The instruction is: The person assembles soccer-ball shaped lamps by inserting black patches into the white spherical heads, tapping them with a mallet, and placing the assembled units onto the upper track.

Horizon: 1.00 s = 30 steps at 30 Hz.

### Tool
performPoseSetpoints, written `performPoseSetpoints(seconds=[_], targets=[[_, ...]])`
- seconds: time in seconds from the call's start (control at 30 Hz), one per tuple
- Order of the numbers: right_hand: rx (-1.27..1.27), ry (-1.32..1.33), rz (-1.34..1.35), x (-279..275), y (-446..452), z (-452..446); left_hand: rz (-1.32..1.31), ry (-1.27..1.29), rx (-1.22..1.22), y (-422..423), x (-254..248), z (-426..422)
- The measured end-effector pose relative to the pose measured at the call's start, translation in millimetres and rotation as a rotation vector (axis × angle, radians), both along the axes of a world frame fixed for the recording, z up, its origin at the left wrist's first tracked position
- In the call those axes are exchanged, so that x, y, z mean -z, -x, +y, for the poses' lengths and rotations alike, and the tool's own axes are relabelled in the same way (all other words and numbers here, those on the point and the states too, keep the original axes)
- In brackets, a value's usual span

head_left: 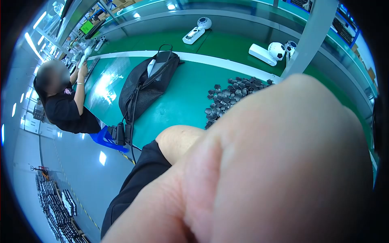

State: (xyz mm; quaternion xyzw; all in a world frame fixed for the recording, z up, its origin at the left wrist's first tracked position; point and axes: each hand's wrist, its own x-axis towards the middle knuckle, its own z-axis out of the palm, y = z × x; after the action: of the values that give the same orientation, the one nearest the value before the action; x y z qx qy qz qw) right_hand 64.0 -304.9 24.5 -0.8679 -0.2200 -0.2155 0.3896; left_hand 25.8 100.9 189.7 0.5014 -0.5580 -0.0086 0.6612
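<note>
A hand, by its position my left hand [283, 162], is very close to the camera and fills the lower right of the head view. Its skin is blurred and its fingers cannot be made out, so whether it holds anything is hidden. Behind it, a bare bent limb [178, 139] shows beyond black cloth [139, 178]. Partly covered by the hand, a pile of small black pentagonal pieces [229, 95] lies on the green table [178, 105]. My right hand is not in view.
A black mesh bag [148, 83] with a cable lies on the table. White devices with football-patterned balls [276, 51] [204, 23] stand on the green strip behind, near a grey post [312, 38]. At left, a person [65, 97] holds a white item beside a blue stool [107, 139].
</note>
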Motion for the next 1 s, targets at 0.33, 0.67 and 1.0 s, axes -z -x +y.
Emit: performPoseSetpoints(seconds=[0.33,0.67,1.0], targets=[[0.041,0.027,0.032,9,-1,-12,-0.02,0.06,0.004,-8,10,-3],[0.033,0.011,-0.005,8,-2,-11,-0.039,0.104,-0.006,-12,15,-5],[0.029,0.021,-0.026,7,0,-10,-0.056,0.149,-0.009,-17,22,-7]])
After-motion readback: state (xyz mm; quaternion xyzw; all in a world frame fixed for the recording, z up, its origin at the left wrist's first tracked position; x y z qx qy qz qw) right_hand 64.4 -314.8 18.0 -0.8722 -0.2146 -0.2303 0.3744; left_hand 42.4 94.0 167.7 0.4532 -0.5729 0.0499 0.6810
